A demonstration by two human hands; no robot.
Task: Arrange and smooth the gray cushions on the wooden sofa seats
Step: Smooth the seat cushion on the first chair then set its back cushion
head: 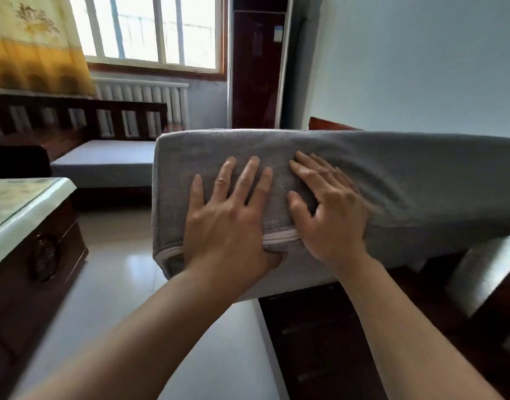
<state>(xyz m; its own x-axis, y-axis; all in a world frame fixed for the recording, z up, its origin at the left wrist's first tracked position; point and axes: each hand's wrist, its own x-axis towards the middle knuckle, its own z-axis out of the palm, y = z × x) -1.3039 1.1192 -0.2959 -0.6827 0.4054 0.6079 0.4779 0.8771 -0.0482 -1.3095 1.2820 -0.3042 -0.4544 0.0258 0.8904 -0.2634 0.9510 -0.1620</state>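
- Head view: gray cushion (392, 180) is lifted off its seat, tilted, w/ the near end toward the camera.
- Left hand (230, 215) lies flat on the near end, fingers spread, thumb tucked under by the pale zipper strip (279, 236) (so it's a hold, not just a press).
- Right hand (328, 209) is beside it, fingers straight on the cloth, pressing.
- Far sofa (75, 114) already has a cushion (103, 160) lying flat.
- Judgement: approx. midway; this one isn't yet seated or smoothed on the wooden seat (328, 336) below.
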